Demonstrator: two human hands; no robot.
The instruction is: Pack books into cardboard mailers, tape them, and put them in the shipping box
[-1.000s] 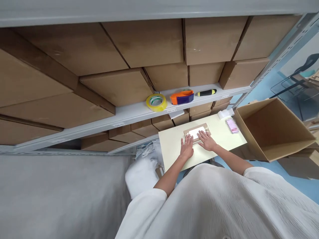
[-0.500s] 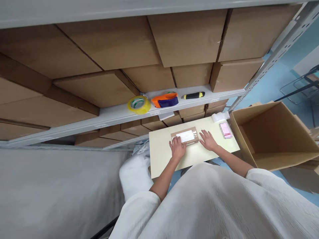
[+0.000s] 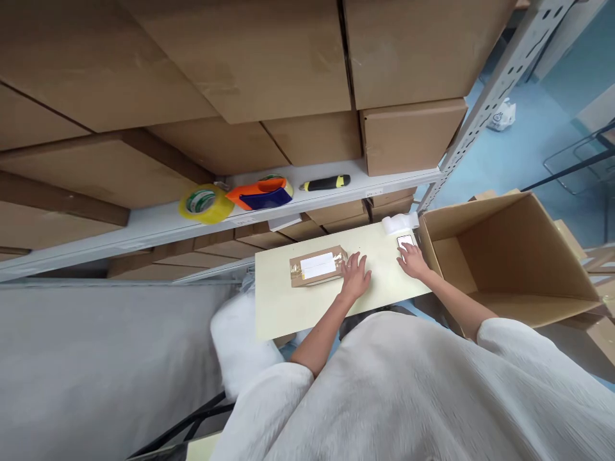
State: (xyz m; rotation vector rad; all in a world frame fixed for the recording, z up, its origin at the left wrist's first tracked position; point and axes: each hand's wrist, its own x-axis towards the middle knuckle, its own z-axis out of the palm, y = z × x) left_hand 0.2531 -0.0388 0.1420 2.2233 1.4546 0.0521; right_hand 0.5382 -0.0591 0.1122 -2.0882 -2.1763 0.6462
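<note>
A small cardboard box [image 3: 321,251] with a white label [image 3: 318,264] and clear tape at its ends lies on the cream tabletop [image 3: 278,310]. Beside the box's right end is my left hand [image 3: 354,278], fingers spread and nothing held. Whether its fingertips touch the box I cannot tell. My right hand [image 3: 413,261] reaches to a phone [image 3: 404,241] lying near the table's right end. Its fingers are extended over the phone's lower part, and the screen shows white.
Above the table, a shelf [image 3: 355,186] bears a yellow tape roll [image 3: 205,203], an orange and purple tape dispenser [image 3: 259,192], a utility knife [image 3: 325,183] and stacked cartons [image 3: 413,134]. A white roll [image 3: 400,223] sits behind the phone. At right stands an open carton [image 3: 514,250].
My left hand has come off the box's label to its right side. My right hand has moved right from beside the box to the phone. The view has shifted right.
</note>
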